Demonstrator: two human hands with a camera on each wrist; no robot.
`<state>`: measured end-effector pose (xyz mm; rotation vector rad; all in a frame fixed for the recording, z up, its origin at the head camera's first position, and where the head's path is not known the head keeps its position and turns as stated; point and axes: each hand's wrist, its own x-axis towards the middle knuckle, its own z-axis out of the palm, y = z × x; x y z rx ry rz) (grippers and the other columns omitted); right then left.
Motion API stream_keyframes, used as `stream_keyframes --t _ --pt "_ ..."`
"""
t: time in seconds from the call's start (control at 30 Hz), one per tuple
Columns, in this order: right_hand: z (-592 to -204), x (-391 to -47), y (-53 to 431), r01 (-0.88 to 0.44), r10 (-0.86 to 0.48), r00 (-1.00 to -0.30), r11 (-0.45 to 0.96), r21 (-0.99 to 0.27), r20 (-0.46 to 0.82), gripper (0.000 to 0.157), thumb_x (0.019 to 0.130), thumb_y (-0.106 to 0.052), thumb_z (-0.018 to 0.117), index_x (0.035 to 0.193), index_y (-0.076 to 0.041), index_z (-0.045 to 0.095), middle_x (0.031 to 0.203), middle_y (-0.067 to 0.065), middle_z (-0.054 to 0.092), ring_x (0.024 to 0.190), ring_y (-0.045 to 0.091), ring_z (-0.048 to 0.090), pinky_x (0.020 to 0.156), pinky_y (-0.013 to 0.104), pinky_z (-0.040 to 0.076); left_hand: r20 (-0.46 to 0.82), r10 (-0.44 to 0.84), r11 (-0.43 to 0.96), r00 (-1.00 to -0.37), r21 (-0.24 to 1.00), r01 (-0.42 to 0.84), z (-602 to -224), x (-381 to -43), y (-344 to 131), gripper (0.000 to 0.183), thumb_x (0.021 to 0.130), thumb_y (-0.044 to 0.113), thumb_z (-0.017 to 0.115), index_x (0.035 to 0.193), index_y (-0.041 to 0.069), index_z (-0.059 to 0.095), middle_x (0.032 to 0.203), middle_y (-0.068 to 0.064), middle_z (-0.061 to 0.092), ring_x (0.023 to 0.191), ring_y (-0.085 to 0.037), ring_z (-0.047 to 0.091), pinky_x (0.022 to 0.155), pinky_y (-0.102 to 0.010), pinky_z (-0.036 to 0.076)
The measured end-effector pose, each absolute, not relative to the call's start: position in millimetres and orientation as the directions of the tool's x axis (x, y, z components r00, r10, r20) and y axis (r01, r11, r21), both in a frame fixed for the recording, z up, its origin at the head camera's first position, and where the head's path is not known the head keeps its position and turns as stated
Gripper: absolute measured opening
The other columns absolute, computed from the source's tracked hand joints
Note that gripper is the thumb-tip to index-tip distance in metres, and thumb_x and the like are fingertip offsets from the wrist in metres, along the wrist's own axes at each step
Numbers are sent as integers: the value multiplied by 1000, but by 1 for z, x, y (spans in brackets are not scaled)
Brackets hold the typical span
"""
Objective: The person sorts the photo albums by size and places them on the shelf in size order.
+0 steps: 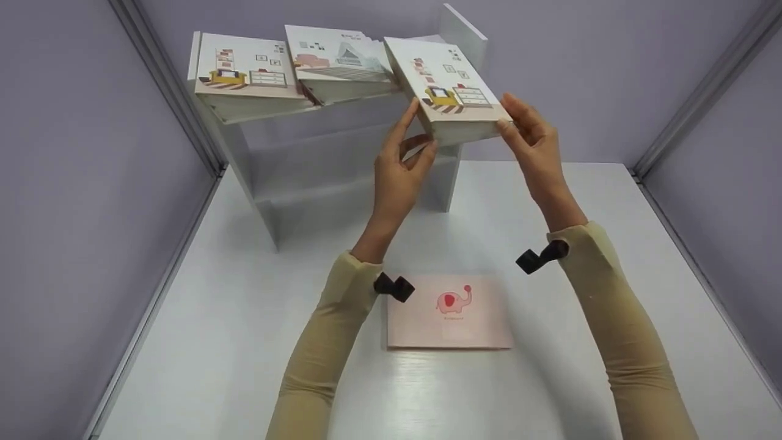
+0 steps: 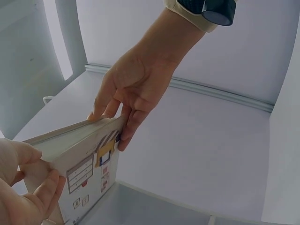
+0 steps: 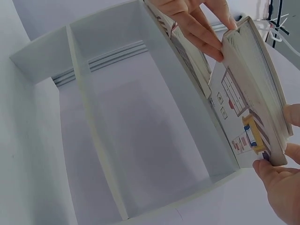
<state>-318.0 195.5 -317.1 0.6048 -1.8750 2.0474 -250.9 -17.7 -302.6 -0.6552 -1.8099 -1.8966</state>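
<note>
Both hands grip a thick photo album (image 1: 452, 85) at the right part of a white shelf's top, its near end overhanging the front edge. A yellow armchair and a dresser decorate its white cover. My left hand (image 1: 403, 171) pinches the near left corner; my right hand (image 1: 537, 146) holds the near right corner, thumb at the near edge. Seen in the right wrist view, the album's page edges (image 3: 258, 70) fan out between its covers. Whether its far end bears fully on the shelf is hidden.
A matching album (image 1: 247, 73) and one with a grey tent picture (image 1: 342, 58) lie left of it on the shelf (image 1: 244, 177), overhanging too. On the white table (image 1: 256, 342) lies a pink elephant-cover book (image 1: 421, 324). Purplish walls (image 1: 79, 153) enclose the space.
</note>
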Motion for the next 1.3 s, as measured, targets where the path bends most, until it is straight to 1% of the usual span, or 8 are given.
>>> stream_keyframes --t 0.23,0.47,0.6,0.7,0.87,1.0,1.13,1.3 --pt "-317 -321 195 -522 -39 -850 -75 -850 526 43 88 -10 62 128 1 53 119 13 59 104 19 56 92 24 44 614 1 -25 -789 789 614 -302 -255 -18 58 90 -1 56 142 -3 31 144 -16 34 108 -25 56 87 -28 51" --pt "-314 -322 192 -517 8 -856 -30 -855 517 40 87 -10 64 125 1 56 115 11 63 98 16 60 88 22 46 622 -12 -3 -783 783 622 -300 -259 -18 57 90 -1 56 142 -4 31 143 -16 35 107 -26 56 86 -28 51" --pt "-309 -317 189 -541 31 -841 17 -841 541 35 87 -9 64 121 1 60 109 10 66 93 14 61 83 21 48 632 -21 15 -774 775 632 -299 -259 -18 57 90 0 57 141 -4 32 142 -17 37 106 -25 56 87 -26 50" --pt "-304 -310 184 -552 48 -832 20 -833 553 33 87 -8 64 118 2 62 105 9 67 89 13 61 79 20 48 636 -31 28 -771 772 635 -299 -261 -17 57 89 1 57 141 -4 33 140 -15 39 105 -23 56 88 -24 49" --pt "-298 -303 178 -590 64 -804 35 -807 591 30 87 -5 62 116 4 62 103 11 68 84 12 61 75 18 48 651 -46 42 -757 759 650 -300 -261 -15 57 89 1 58 140 -4 34 138 -17 40 108 -23 55 91 -23 47" --pt "-299 -303 175 -622 74 -776 73 -779 626 30 88 -4 60 116 9 60 108 17 66 89 11 62 81 20 49 665 -65 40 -744 747 664 -300 -261 -13 56 89 0 58 139 -5 35 135 -19 42 114 -23 51 93 -24 47" --pt "-301 -305 173 -635 74 -764 94 -767 642 32 89 -3 58 118 10 58 115 21 62 100 14 62 91 27 48 677 -89 48 -731 736 675 -301 -261 -11 54 89 0 58 138 -6 37 133 -19 44 119 -21 48 93 -24 47" --pt "-305 -306 173 -676 41 -730 109 -729 682 34 90 1 56 122 12 54 120 25 57 108 20 59 95 30 46 712 -113 70 -693 701 710 -303 -262 -9 50 89 -1 58 135 -7 40 132 -19 45 120 -18 48 92 -24 47"
